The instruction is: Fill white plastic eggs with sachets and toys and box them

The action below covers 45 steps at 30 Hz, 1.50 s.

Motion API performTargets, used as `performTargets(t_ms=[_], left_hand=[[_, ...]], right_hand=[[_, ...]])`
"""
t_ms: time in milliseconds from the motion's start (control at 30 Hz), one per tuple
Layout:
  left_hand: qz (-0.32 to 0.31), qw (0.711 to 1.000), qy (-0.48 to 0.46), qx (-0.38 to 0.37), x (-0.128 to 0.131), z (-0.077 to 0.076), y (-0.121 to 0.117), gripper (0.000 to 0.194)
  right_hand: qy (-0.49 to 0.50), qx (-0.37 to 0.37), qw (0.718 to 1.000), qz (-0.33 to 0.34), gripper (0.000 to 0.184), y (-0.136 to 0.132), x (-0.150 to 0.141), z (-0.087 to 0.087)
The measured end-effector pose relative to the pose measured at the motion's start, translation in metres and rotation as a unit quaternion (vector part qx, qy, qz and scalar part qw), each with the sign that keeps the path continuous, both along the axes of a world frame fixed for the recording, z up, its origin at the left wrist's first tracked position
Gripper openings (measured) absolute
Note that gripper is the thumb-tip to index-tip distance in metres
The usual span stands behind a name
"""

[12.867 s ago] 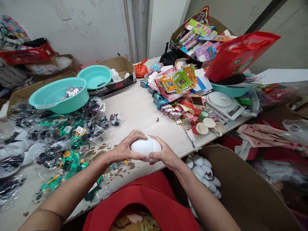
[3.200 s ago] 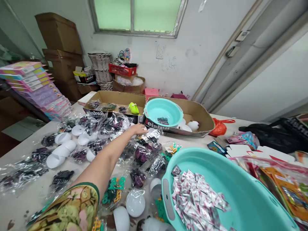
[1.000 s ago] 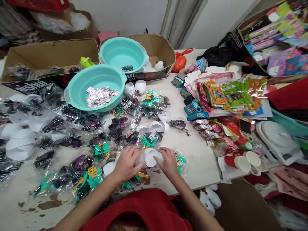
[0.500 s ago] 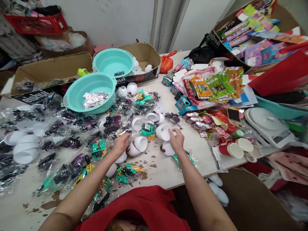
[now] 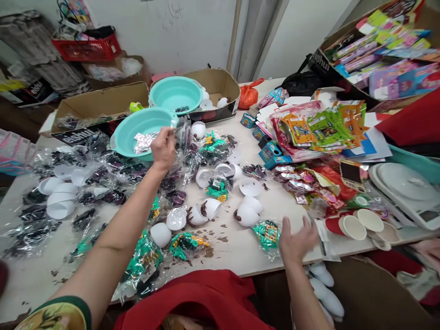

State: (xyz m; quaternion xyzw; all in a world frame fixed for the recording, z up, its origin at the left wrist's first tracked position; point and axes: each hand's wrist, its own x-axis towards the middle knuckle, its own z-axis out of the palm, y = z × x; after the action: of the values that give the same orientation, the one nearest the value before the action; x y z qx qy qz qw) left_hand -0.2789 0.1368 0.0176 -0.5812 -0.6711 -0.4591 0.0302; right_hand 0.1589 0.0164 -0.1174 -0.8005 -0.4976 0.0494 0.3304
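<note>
My left hand (image 5: pixel 164 149) is raised beside the front turquoise basin and grips a clear plastic bag with dark parts (image 5: pixel 184 137), blurred by motion. The basin (image 5: pixel 120 133) holds a pile of small whitish packets (image 5: pixel 142 143). Over the table's front right, my right hand (image 5: pixel 299 240) has its fingers apart and holds nothing. Just left of it lies a bag of green and orange parts (image 5: pixel 267 234). White egg-shaped shell halves, some with brown marks, lie between the hands, among them one tilted shell (image 5: pixel 248 213) and an upturned one (image 5: pixel 250 187).
Bagged purple and black parts (image 5: pixel 113 197) cover the table's left. A second turquoise basin (image 5: pixel 158 96) rests on a cardboard box (image 5: pixel 227 87). At right are colourful sachets (image 5: pixel 323 126), paper cups (image 5: pixel 354 228) and a white scale (image 5: pixel 405 188). The table's front edge (image 5: pixel 240 273) borders my body.
My left hand has moved up from the shells to the basin and now holds a bag of dark parts. The right hand has left a white shell and shifted right and nearer.
</note>
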Motion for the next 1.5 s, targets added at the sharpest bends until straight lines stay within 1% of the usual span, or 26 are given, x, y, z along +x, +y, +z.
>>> performTargets(t_ms=[33,67,100,167,200,233,300,333,367,400,467,533,600,633,700,800,867,967,1067,1133,1233,1267,1333,1400,1467,1500], left_hand=[[-0.001,0.999,0.039,-0.008,0.004,0.003,0.010,0.025],[-0.004,0.997,0.074,-0.023,0.010,0.004,0.020,0.026],[-0.008,0.994,0.105,-0.042,0.018,0.002,0.027,0.026],[-0.027,0.984,0.156,-0.078,0.044,-0.010,0.038,0.029],[-0.057,0.976,0.183,-0.106,0.060,-0.019,0.041,0.032],[-0.103,0.961,0.213,-0.144,0.077,-0.030,0.043,0.034],[-0.203,0.912,0.268,-0.234,0.112,-0.054,0.047,0.032],[-0.237,0.891,0.280,-0.267,0.127,-0.066,0.050,0.029],[-0.256,0.877,0.285,-0.292,0.139,-0.077,0.053,0.026],[-0.257,0.871,0.285,-0.305,0.148,-0.087,0.057,0.023],[-0.244,0.872,0.279,-0.320,0.155,-0.102,0.065,0.021],[-0.241,0.871,0.274,-0.327,0.152,-0.109,0.070,0.021],[-0.250,0.872,0.268,-0.326,0.144,-0.110,0.072,0.019],[-0.257,0.872,0.264,-0.323,0.139,-0.109,0.071,0.018],[-0.266,0.877,0.249,-0.313,0.128,-0.104,0.067,0.017],[-0.235,0.900,0.212,-0.300,0.106,-0.093,0.055,0.025],[-0.183,0.919,0.180,-0.298,0.084,-0.082,0.040,0.028],[-0.111,0.937,0.134,-0.303,0.044,-0.065,0.000,0.030],[-0.081,0.950,0.089,-0.287,0.011,-0.054,-0.057,0.027],[-0.066,0.949,0.086,-0.295,-0.002,-0.054,-0.102,0.025],[-0.035,0.929,0.134,-0.343,-0.001,-0.063,-0.170,0.023],[-0.034,0.921,0.148,-0.360,0.004,-0.069,-0.190,0.022],[-0.062,0.902,0.153,-0.399,0.020,-0.081,-0.222,0.017],[-0.092,0.886,0.112,-0.441,0.036,-0.095,-0.240,0.009],[-0.091,0.879,0.062,-0.463,0.045,-0.106,-0.243,0.004],[-0.082,0.881,0.041,-0.464,0.046,-0.111,-0.242,0.007]], right_hand=[[0.004,-0.026,0.998,-0.049,0.079,-0.021,0.004,-0.008],[0.032,-0.065,0.993,-0.092,0.082,-0.040,0.006,-0.018],[0.069,-0.101,0.986,-0.110,0.085,-0.055,0.005,-0.028],[0.126,-0.130,0.980,-0.088,0.087,-0.069,-0.004,-0.050],[0.141,-0.124,0.980,-0.070,0.086,-0.068,-0.012,-0.058],[0.149,-0.112,0.981,-0.050,0.085,-0.063,-0.019,-0.065],[0.151,-0.088,0.985,-0.016,0.081,-0.044,-0.032,-0.072],[0.149,-0.080,0.986,-0.003,0.080,-0.033,-0.036,-0.071],[0.147,-0.074,0.986,0.003,0.079,-0.020,-0.037,-0.069],[0.139,-0.065,0.988,0.001,0.078,-0.008,-0.037,-0.065],[0.100,-0.034,0.994,-0.003,0.073,0.016,-0.035,-0.050],[0.031,0.009,0.999,0.025,0.064,0.042,-0.034,-0.029],[-0.039,0.040,0.995,0.084,0.051,0.070,-0.041,-0.006],[-0.063,0.040,0.991,0.113,0.046,0.086,-0.048,0.005],[-0.095,-0.007,0.979,0.179,0.041,0.119,-0.069,0.022],[-0.123,-0.165,0.939,0.276,0.043,0.164,-0.106,0.035],[-0.120,-0.242,0.915,0.300,0.042,0.186,-0.124,0.034],[-0.104,-0.308,0.894,0.310,0.039,0.208,-0.136,0.024],[-0.110,-0.340,0.884,0.302,0.034,0.219,-0.136,0.016],[-0.124,-0.339,0.888,0.286,0.033,0.220,-0.133,0.016],[-0.134,-0.294,0.912,0.253,0.036,0.214,-0.126,0.023],[-0.133,-0.270,0.923,0.239,0.038,0.211,-0.122,0.027],[-0.127,-0.218,0.945,0.208,0.041,0.207,-0.114,0.037],[-0.119,-0.179,0.960,0.179,0.043,0.205,-0.102,0.050],[-0.111,-0.152,0.970,0.156,0.043,0.198,-0.087,0.064],[-0.108,-0.141,0.973,0.147,0.042,0.191,-0.078,0.070]])
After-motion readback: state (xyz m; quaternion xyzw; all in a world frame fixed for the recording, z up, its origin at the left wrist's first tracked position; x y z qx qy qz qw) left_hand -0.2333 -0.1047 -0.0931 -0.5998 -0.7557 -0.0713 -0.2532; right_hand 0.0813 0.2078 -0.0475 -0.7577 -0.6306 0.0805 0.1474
